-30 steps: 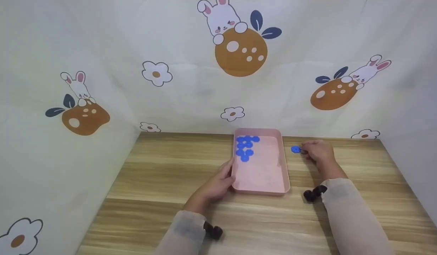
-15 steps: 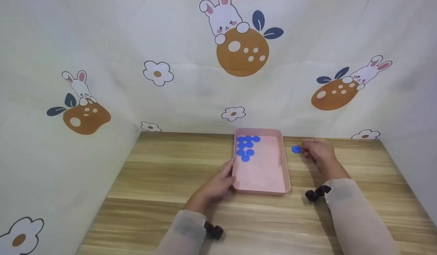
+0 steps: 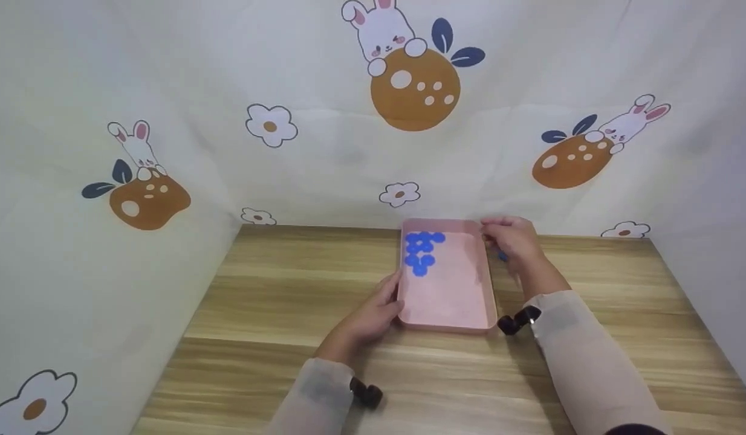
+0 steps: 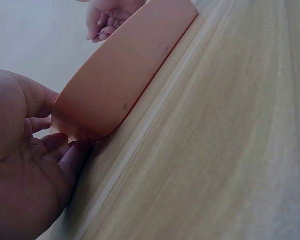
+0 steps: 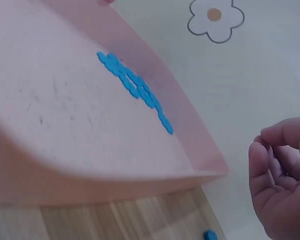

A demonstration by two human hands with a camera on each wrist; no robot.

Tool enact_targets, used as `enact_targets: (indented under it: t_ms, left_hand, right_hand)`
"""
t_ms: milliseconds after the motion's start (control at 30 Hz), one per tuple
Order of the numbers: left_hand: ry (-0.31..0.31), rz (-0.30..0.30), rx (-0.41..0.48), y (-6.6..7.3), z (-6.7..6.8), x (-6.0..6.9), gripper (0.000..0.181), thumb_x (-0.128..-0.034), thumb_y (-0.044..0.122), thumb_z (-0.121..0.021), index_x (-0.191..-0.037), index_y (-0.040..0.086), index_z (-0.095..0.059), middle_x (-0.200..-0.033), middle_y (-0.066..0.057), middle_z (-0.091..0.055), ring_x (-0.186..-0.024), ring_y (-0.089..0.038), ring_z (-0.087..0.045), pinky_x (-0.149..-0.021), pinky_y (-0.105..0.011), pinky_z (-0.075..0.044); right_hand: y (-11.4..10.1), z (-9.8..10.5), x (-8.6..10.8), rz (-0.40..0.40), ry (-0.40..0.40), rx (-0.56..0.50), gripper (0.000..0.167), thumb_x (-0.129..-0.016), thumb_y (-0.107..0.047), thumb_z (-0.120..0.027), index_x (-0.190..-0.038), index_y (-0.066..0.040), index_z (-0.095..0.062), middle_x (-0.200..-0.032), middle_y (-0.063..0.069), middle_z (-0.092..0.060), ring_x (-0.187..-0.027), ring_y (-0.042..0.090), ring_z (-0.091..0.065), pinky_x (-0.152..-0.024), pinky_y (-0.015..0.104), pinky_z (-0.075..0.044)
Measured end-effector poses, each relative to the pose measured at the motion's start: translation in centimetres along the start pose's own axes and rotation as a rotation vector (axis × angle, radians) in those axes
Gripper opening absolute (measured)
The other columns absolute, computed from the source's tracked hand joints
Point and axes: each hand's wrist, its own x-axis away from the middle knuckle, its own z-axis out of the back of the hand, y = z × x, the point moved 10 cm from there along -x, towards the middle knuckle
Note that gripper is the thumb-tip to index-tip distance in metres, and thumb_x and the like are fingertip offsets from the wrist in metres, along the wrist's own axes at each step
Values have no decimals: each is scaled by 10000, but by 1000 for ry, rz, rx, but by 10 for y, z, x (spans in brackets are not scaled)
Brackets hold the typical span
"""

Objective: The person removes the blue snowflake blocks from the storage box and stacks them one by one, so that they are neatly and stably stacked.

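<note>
A shallow pink tray (image 3: pixel 450 296) lies on the table. Small flat blue discs with scalloped edges (image 3: pixel 419 248) are clustered at its far left, against the wall. My left hand (image 3: pixel 373 314) grips the tray's left wall, thumb at the rim. My right hand (image 3: pixel 513 238) is by the far right corner of the tray, fingers curled and the thumb and index tips together. No object shows between them in the right wrist view. Another blue piece (image 5: pixel 210 235) sits on the table right of the tray, partly covered by the right hand in the head view.
A wood-grain table (image 3: pixel 270 290) carries the tray. Pale cloth (image 3: pixel 324 157) printed with rabbits, oranges and flowers rises behind and at both sides. Dark wrist devices (image 3: pixel 366 394) are strapped at both sleeve cuffs.
My right hand has left its place beside the blue piece and moved left and away from me, to the tray's far right corner. The left hand and tray have stayed put.
</note>
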Motion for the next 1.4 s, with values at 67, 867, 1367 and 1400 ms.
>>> enact_targets:
  t_ms: [67, 867, 1367, 1400]
  left_hand:
    - [-3, -11, -3, 0, 0, 0, 685, -1114, 163, -439, -1737, 173, -154, -1825, -82, -113, -1697, -302, -88, -1387, -514, -94]
    - [19, 40, -25, -4, 1, 2, 679, -1121, 215, -459, -1736, 241, -172, -1829, -46, -116, -1695, -303, -99, -1382, -555, -84]
    - [0, 11, -4, 2, 0, 3, 697, -1115, 173, -447, -1739, 246, -147, -1827, -54, -108, -1690, -302, -115, -1382, -537, -106]
    - [2, 13, -7, 2, 0, 3, 695, -1115, 178, -446, -1739, 246, -148, -1827, -54, -108, -1690, -307, -118, -1381, -543, -108]
  right_hand:
    - [-2, -8, -1, 8, -11, 22, 433, -969, -149, -745, -1337, 72, -685, -858, -24, -772, -822, 156, -731, -855, 331, -660]
    - [6, -79, -35, 36, -30, 233, 278, -991, -163, -733, -1249, -66, -772, -1303, 132, -732, -1222, 304, -685, -1071, 435, -602]
    - [6, -88, -45, 107, -60, 426, 236, -998, -169, -730, -1206, -69, -781, -1250, 146, -753, -1214, 326, -687, -1082, 477, -590]
    - [7, -87, -46, 100, -59, 430, 229, -999, -166, -728, -1203, -76, -779, -1250, 140, -751, -1215, 323, -686, -1083, 476, -591]
